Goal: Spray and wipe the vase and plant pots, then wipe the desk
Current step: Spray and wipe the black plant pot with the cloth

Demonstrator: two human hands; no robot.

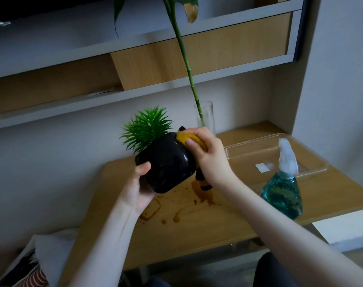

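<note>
My left hand grips a glossy black plant pot from below and holds it tilted above the wooden desk. A spiky green artificial plant sticks out of the pot toward the back left. My right hand holds a yellow and black cloth and presses it against the pot's upper right side; an end of the cloth hangs below my wrist. A clear glass vase with a tall green stalk stands at the back. A spray bottle of blue liquid stands at the right.
Brown stains and drips mark the desk under the pot. A clear plastic tray lies at the back right. White paper sits at the right edge. Shelves run above the desk. A bag lies on the floor at lower left.
</note>
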